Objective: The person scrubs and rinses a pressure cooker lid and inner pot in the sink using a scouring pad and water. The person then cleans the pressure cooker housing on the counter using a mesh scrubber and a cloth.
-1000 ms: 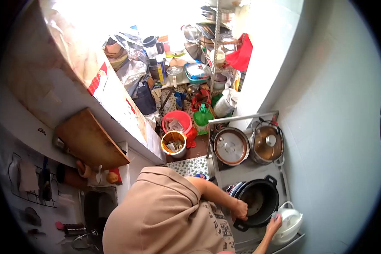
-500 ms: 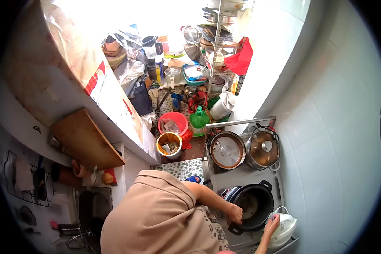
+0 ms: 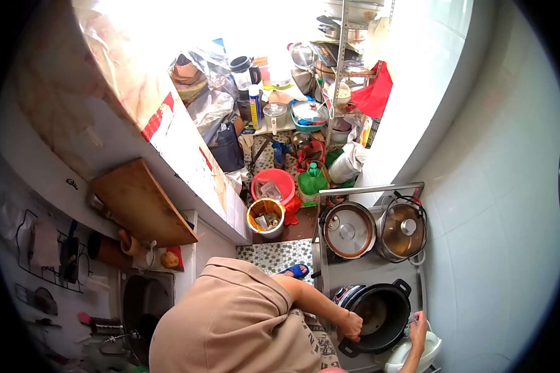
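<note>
Atop metal counter [image 3: 358, 268], round black pot [image 3: 379, 317]; left hand [image 3: 350, 326], right hand [image 3: 419, 329] apart, grips unclear

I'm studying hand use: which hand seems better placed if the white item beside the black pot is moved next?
Probably the right hand: its forearm crosses over the white item. The left hand is farther away, at the black pot's opposite side.
</note>
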`<action>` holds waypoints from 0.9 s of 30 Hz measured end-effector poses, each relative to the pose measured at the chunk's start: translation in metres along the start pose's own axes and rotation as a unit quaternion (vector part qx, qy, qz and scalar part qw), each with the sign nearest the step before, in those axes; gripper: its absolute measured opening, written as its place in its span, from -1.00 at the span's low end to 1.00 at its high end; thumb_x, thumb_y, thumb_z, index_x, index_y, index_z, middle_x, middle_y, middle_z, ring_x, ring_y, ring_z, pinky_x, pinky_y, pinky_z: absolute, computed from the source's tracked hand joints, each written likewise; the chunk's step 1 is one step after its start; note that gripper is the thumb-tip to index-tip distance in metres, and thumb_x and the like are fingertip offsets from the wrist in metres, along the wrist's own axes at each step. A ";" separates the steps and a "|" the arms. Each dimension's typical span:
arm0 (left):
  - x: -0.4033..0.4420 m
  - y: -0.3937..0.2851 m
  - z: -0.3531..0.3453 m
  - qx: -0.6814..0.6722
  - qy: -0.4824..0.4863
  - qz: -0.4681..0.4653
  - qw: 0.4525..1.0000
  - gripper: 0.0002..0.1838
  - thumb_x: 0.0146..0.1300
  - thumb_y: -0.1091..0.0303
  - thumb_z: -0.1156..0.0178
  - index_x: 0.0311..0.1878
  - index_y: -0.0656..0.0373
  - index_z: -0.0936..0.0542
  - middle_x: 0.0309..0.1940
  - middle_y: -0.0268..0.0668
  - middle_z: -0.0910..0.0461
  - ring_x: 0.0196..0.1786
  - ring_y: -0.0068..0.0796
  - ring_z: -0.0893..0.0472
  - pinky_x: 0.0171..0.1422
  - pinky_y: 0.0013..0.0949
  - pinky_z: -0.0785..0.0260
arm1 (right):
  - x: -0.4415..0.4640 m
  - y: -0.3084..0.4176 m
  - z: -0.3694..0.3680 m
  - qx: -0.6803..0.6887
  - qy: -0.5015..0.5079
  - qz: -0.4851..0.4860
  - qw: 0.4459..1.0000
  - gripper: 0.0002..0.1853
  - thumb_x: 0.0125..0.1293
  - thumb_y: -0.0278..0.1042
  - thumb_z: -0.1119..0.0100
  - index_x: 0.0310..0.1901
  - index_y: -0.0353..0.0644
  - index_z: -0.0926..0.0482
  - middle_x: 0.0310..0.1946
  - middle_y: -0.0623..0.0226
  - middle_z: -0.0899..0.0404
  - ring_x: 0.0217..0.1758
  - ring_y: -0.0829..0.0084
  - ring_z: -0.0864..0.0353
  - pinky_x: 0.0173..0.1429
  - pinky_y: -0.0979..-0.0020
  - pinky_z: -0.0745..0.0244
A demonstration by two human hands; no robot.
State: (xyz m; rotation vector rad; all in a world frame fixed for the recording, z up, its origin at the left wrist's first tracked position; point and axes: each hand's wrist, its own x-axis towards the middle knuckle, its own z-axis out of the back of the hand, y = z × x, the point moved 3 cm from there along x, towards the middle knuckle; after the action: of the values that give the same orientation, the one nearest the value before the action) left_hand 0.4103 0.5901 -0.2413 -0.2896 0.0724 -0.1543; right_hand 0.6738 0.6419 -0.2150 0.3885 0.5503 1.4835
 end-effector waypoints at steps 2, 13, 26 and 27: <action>0.001 0.001 -0.002 -0.007 -0.011 -0.012 1.000 -0.41 -0.15 -0.10 -0.39 -0.20 0.20 -0.55 -0.47 -0.19 -0.66 -0.31 -0.12 -0.68 -0.21 -0.15 -0.50 | 0.021 0.006 -0.003 0.005 0.000 0.014 1.000 -0.86 0.08 -0.57 -0.11 -0.31 -0.29 -0.39 -0.47 0.11 -0.45 -0.37 0.16 -0.47 -0.19 0.23 -0.39; 0.003 -0.001 0.000 -0.007 -0.003 0.003 1.000 -0.41 -0.19 -0.11 -0.38 -0.19 0.18 -0.57 -0.47 -0.21 -0.67 -0.30 -0.13 -0.68 -0.23 -0.13 -0.50 | 0.084 0.029 -0.010 -0.108 0.136 0.010 0.985 -0.75 -0.06 -0.56 -0.17 -0.31 -0.23 -0.35 -0.45 -0.03 -0.47 -0.25 -0.06 -0.52 -0.15 0.10 -0.42; 0.009 0.009 0.013 -0.107 0.045 0.027 0.993 -0.56 0.10 0.11 -0.24 0.01 0.10 -0.51 -0.55 -0.20 -0.62 -0.37 -0.18 -0.68 -0.33 -0.15 -0.50 | 0.070 0.017 -0.007 -0.151 0.101 0.139 0.973 -0.88 0.13 -0.51 -0.08 -0.30 -0.25 -0.36 -0.34 0.04 -0.42 -0.22 -0.03 -0.40 -0.18 0.08 -0.31; 0.015 0.008 0.008 -0.087 0.080 0.022 0.993 -0.49 0.07 0.02 -0.28 0.01 0.14 -0.49 -0.55 -0.21 -0.63 -0.33 -0.18 -0.68 -0.25 -0.16 -0.50 | 0.079 0.013 -0.018 -0.120 0.052 0.187 0.974 -0.87 0.12 -0.53 -0.07 -0.29 -0.22 -0.35 -0.36 0.05 -0.40 -0.21 -0.04 -0.41 -0.18 0.07 -0.30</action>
State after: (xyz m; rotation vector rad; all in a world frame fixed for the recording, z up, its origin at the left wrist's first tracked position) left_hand 0.4269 0.5978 -0.2370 -0.4481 0.2516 -0.1269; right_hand 0.6528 0.7200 -0.2308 0.2308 0.3851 1.9198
